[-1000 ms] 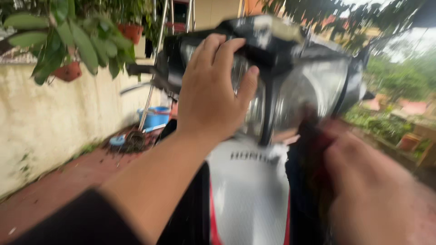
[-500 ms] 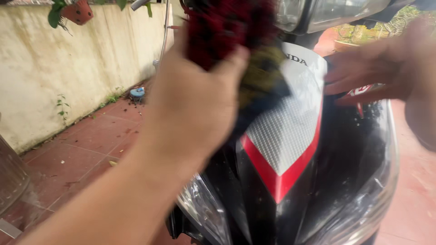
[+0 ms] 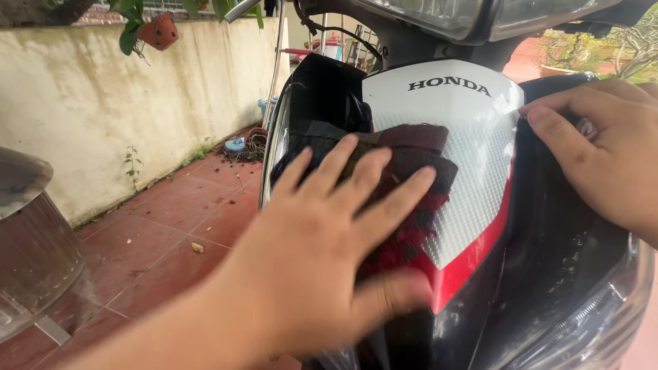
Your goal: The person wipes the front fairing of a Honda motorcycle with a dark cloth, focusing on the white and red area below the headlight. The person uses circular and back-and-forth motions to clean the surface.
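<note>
My left hand (image 3: 322, 260) lies flat, fingers spread, pressing a dark red and black cloth (image 3: 411, 147) against the front cover (image 3: 480, 130) of a motorbike. That cover is white and patterned silver with a red tip, set in black bodywork (image 3: 562, 274) that looks wet. My right hand (image 3: 603, 151) rests on the right side of the cover, with its fingertips touching the cover's edge and nothing in it. The headlight (image 3: 445, 14) sits just above the cover at the top of the view.
A stained pale wall (image 3: 82, 103) runs along the left, with a hanging terracotta pot (image 3: 159, 31) and leaves. A round metal drum (image 3: 27, 233) stands at the near left on red floor tiles (image 3: 178, 226). A small blue dish (image 3: 235, 144) and clutter lie farther back.
The view has dropped from the headlight to the front cover. My left hand has brought the cloth down and flattened it on the cover. My right hand has stayed at the cover's right edge.
</note>
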